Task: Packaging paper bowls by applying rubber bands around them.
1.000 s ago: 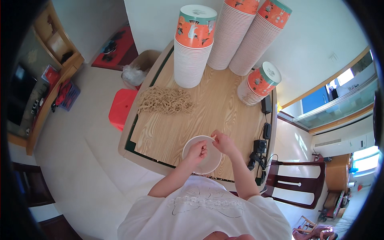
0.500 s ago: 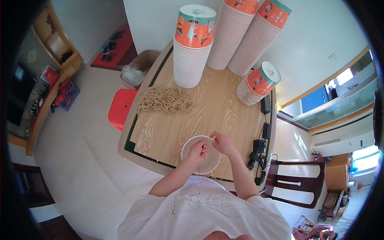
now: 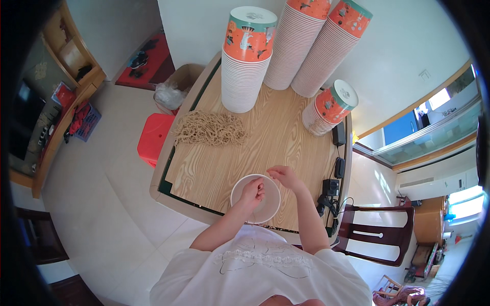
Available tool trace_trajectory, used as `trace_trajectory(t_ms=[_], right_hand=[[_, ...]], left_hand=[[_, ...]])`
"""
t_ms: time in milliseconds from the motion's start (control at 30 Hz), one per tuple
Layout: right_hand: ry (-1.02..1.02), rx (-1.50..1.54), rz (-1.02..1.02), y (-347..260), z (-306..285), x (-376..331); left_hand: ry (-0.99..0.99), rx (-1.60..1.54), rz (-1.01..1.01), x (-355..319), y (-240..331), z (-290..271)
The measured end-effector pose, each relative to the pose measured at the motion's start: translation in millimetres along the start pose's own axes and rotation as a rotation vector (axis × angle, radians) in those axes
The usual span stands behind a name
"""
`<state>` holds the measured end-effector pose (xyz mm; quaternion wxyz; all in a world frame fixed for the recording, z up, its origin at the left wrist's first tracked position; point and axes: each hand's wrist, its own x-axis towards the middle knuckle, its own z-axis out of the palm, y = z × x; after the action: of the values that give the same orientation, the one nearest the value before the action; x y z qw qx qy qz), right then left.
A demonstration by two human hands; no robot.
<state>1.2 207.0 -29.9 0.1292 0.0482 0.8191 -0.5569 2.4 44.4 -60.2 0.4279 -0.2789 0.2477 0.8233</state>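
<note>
A white paper tub (image 3: 271, 203) stands with its mouth up at the table's near edge, in front of my body. My left hand (image 3: 253, 190) is over its mouth, fingers curled shut; what they hold, if anything, is too small to make out. At the tub's far right rim, my right hand (image 3: 285, 176) has its thumb and fingertips pressed together, and what is between them cannot be seen. Beyond the tub, towards the left, lies a tangled heap of tan cord (image 3: 212, 128).
Tall stacks of upturned orange and green paper tubs (image 3: 246, 84) rise along the back of the wooden table (image 3: 204, 178). A shorter tub stack (image 3: 331, 107) stands at right. Black power adapters (image 3: 331, 187) line the right edge. A red stool (image 3: 154, 136) and dark chair (image 3: 377, 232) flank the table.
My right hand has shifted slightly up and to the left along the tub's far rim. My left hand stays over the mouth, its fingers still curled.
</note>
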Motion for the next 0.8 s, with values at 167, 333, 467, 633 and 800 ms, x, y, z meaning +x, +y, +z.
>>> trace_trajectory(t_ms=[167, 333, 467, 633, 800], right_hand=[[-0.15, 0.019, 0.343, 1, 4, 17], [-0.147, 0.011, 0.382, -8, 4, 17], [-0.209, 0.122, 0.341, -5, 2, 19], [-0.188, 0.156, 0.357, 11, 2, 23], [-0.11, 0.093, 0.292, 20, 5, 22]], left_hand=[[-0.012, -0.011, 0.001, 3, 0, -2], [-0.004, -0.008, 0.018, 1, 0, 0], [-0.023, -0.019, 0.022, 4, -2, -4], [-0.018, -0.016, 0.039, 1, -5, 0], [-0.048, 0.212, 0.036, -15, 1, 4]])
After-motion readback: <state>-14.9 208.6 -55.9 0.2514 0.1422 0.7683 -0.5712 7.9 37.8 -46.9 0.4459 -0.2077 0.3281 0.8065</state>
